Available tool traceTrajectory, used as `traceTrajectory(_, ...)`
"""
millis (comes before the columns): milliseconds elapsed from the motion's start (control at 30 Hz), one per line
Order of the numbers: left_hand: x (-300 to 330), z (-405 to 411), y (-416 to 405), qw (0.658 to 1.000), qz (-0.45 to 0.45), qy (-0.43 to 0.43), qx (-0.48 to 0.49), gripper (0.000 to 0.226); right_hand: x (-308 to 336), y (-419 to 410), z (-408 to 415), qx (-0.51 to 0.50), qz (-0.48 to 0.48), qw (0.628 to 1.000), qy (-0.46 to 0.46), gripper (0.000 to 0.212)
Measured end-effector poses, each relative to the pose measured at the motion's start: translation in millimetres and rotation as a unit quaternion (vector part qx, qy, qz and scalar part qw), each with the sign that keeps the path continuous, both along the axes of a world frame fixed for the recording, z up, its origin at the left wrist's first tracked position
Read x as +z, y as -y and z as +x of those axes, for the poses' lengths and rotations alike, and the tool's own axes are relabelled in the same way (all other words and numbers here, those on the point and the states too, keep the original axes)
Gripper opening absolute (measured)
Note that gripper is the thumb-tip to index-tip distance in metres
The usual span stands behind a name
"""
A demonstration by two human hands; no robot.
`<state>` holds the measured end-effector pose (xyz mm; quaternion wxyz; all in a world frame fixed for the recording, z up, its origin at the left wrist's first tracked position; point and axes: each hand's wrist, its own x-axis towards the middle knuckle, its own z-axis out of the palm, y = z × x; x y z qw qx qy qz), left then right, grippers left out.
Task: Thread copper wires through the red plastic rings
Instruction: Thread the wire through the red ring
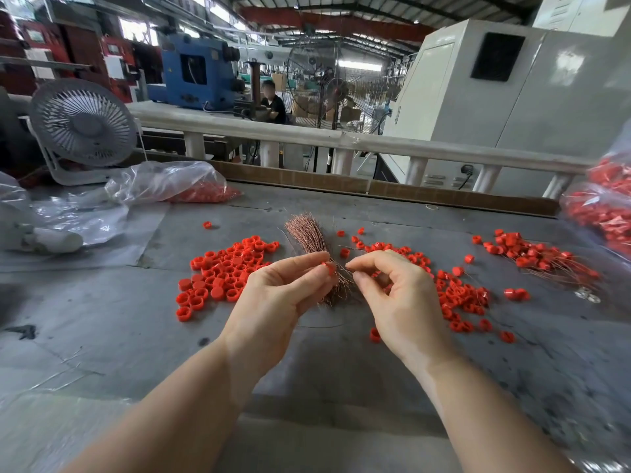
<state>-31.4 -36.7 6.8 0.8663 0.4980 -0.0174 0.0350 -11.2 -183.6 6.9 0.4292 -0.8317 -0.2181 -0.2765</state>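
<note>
Red plastic ring (329, 268), small, round, pinched at tips of left hand (280, 295), between thumb and forefinger; held up over grey worktop (102, 319), prob. turned toward other hand so hole can take wire. Right hand (392, 295) just beside, thumb and forefinger pinched together, tips aimed at ring; prob. gripping single thin copper wire, but strand too fine to confirm. Remaining fingers of both hands loosely curled.

Directly behind/below fingers: bundle of thin copper wires (307, 244), fanned at far end, lying w/in easy reach between two stocks. Left of bundle: heap of loose red rings (222, 271), apparently unthreaded supply. Right: scattered rings (454, 295), and farther right a pile w/ wires sticking out (539, 256), likely finished pcs. Clear plastic bags of red rings at table's far left (177, 186) and right edge (604, 206).
</note>
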Motion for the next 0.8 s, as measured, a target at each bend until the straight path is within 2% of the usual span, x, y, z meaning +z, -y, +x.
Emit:
traceTrajectory(100, 1.7, -1.3, 0.6, 0.999, -0.036, -0.01, -0.007, 0.019, -0.1, 0.0, 0.4, 0.0, 0.004, 1.0, 0.004, 0.016)
traceTrajectory(267, 3.4, -3.7, 0.5, 1.0, -0.022, -0.012, -0.017, 0.03, -0.1, 0.6, 0.7, 0.003, 0.019, 1.0, 0.018, 0.018)
traceTrajectory(500, -0.3, -3.7, -0.3, 1.0, -0.011, 0.002, -0.022, 0.023, 0.3, -0.3, -0.6, 0.012, 0.036, 0.999, 0.025, 0.017)
traceTrajectory(800, -0.6, -3.4, -1.8, 0.999, 0.005, 0.035, -0.014, 0.025, 1.4, -1.1, -3.1, 0.018, 0.0, 0.999, 0.046, 0.014)
